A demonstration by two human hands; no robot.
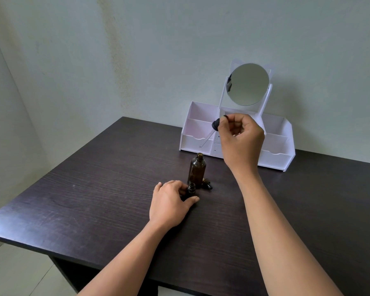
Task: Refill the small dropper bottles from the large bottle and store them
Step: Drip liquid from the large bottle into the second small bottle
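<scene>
A: Status on the hands?

B: Right hand is up off the table, in front of the white organizer. Thumb and fingertips pinch the black cap of a dropper, with the rest of the fingers curled in. The glass pipette hangs from the cap, tilted down and to the left.

A: Where's the tip?

B: Above the open mouth of the large bottle, not in it and not touching the rim.

A: Left?

B: Left hand is down on the tabletop. Fingers and thumb wrap round 1 small bottle, gripping it low. The bottle is amber, upright and uncapped. Only its neck and shoulder show above the fingers.

A: Large bottle position?

B: Standing upright on the table, near the middle, just behind the small bottle. Amber glass, no cap on, threads of the neck showing. Neither hand is on it.

A: Anything else near it?

B: 1 dark piece lies flat at the foot of the large bottle, on its right side, black end pointing right. Probably another small bottle on its side, but it's mostly hidden behind the large one.

A: Organizer?

B: Sits at the back of the table against the wall, well apart from the bottles. It has open compartments left and right and small drawers in the middle. A round mirror stands on top in a white frame with 2 ear-shaped points. The right hand covers part of the middle section.
</scene>
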